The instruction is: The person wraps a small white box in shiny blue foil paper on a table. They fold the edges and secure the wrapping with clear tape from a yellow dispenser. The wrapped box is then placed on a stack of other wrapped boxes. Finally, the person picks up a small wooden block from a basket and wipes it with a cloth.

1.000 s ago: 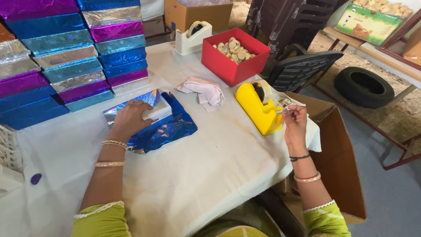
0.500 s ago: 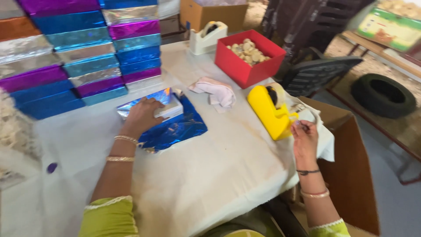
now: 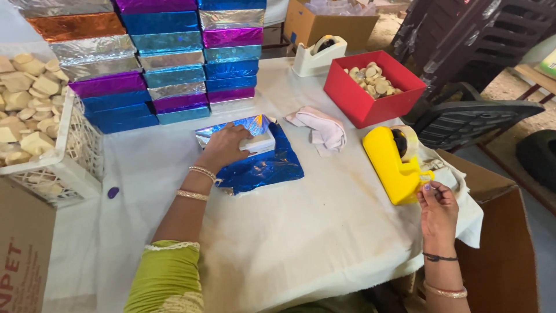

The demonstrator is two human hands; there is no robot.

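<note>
Left hand (image 3: 227, 146) lies flat, pressing the white box (image 3: 258, 141) onto blue foil (image 3: 260, 165) at table centre. Right hand (image 3: 437, 208), at 4 o'clock from the box, pinches tape at the yellow dispenser (image 3: 394, 165). Pink cloth (image 3: 321, 127) lies between them.
</note>
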